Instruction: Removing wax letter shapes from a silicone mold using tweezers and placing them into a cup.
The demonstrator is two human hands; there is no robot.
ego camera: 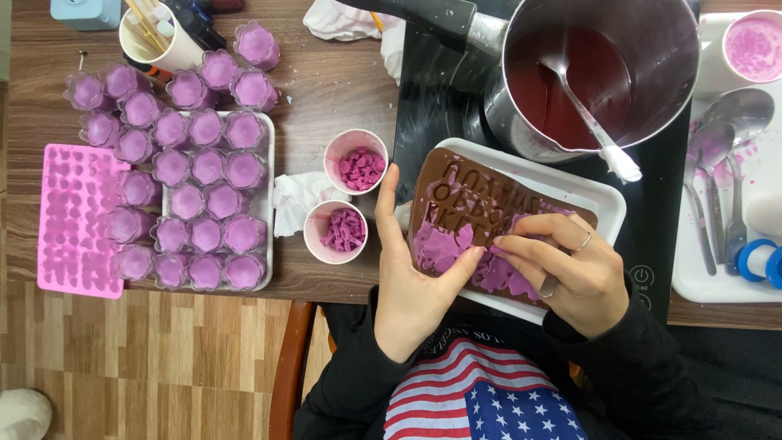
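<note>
Both hands are on the brown silicone mould point(468, 204), which lies tilted across a white tray point(599, 195) at the desk point(334, 90) edge. The left hand point(411, 277) braces the mould's near side, thumb pressed onto purple wax pieces point(444, 248); the right hand point(574, 273), with rings on, curls its fingers point(529, 240) over the same patch. Just left stand two small cups of purple chips point(346, 195). Behind, a steel pot point(599, 73) holds dark red liquid and a spoon point(590, 122).
</note>
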